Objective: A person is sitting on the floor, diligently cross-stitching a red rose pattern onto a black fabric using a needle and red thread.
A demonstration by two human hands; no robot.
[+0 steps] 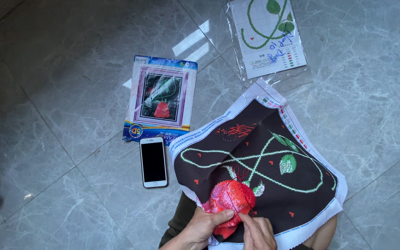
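While both hands pinch the rose (pixel 231 196), phone (pixel 153 162) lies near—floor (pixel 47 115) open beyond.

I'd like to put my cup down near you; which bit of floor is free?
The grey tile floor left of the kit package and phone is bare, as is the stretch right of the pattern sheet. It is crowded around the black canvas, where the left hand and right hand work.
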